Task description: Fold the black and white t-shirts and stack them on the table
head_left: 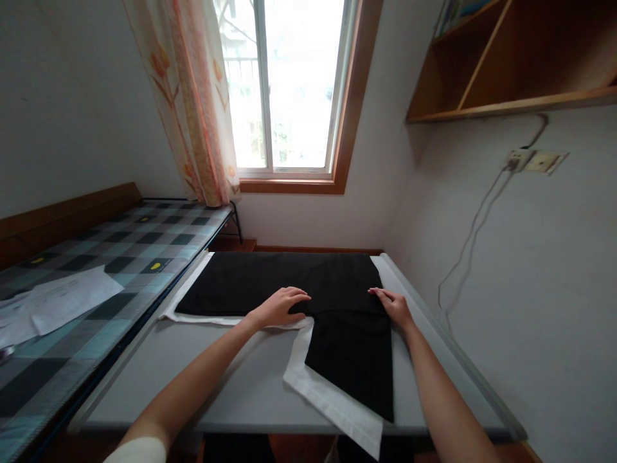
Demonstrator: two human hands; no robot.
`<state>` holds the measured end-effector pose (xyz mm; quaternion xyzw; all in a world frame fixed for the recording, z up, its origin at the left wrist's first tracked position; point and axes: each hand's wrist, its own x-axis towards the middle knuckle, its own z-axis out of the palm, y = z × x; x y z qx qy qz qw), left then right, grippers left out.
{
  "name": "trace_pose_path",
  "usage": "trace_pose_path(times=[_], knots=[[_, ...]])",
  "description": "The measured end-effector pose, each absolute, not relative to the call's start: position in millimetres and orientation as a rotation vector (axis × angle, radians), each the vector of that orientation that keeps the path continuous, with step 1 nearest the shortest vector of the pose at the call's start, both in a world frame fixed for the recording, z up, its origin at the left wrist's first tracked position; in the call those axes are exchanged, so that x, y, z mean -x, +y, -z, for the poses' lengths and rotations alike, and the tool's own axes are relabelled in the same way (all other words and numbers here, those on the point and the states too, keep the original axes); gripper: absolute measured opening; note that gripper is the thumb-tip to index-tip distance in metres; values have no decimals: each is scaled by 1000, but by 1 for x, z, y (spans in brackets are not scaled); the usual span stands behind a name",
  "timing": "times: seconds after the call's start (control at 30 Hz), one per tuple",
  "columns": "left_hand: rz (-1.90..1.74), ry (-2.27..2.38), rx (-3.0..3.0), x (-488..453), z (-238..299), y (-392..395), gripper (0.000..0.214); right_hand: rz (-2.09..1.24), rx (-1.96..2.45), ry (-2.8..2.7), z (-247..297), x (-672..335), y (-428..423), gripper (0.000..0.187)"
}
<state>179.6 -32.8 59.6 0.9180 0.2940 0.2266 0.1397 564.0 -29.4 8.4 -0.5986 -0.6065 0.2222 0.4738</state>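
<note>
White cloth (335, 402), nearest item: thin-looking, lightly creased, lying under the black and showing along its borders, one corner hanging over the near edge of the table; whether the two layers are joined, cannot tell. Black cloth (354, 360), L-shaped, one piece in view, laid flat on the grey table (231, 379), short limb toward the near edge, long limb across the far part. Handling, by judgement: light, soft, limp, not fragile; apt to ruck or slide over the white layer if pushed from one side. Best hold, by judgement: two corners or opposite edges, both layers pinched together, the middle kept smooth with flat fingers. Left hand (279, 308), at the inner corner of the L: fingers resting on the black, thumb apart from them, nothing clamped. Right hand (396, 307), just inside the right edge: thumb and forefinger close together; cannot tell whether fabric is caught between. To the left, checked mattress (159, 241) bearing loose papers (72, 299). Farthest, flowered curtain (193, 96) and window (303, 90).
</note>
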Motion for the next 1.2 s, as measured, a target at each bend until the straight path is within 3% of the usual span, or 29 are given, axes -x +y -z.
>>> trace_pose_path(times=[0.47,0.67,0.77,0.87,0.93,1.03,1.13,1.2], knots=[[-289,391,-3017,-220,-69,-42,68,-702,1437,-1374,-9,-567,-26,53],[-237,156,-2977,-239,-67,-55,59,-727,1430,-1379,-10,-565,-27,56],[-408,419,-2752,-256,-58,-45,27,-793,1413,-1340,-9,-567,-25,60],[-672,1043,-2289,-265,-51,-19,51,-876,1348,-1234,-5,-573,-21,70],[-805,1280,-2049,-261,-46,0,53,-856,1315,-1171,-3,-576,-17,78],[-986,1344,-1978,-245,-34,16,38,-768,1335,-1175,-1,-576,-14,83],[-1052,1323,-2000,-231,-22,14,62,-619,1427,-1297,-2,-569,-17,74],[-1051,1275,-2016,-226,-18,8,59,-496,1501,-1406,-4,-561,-22,66]])
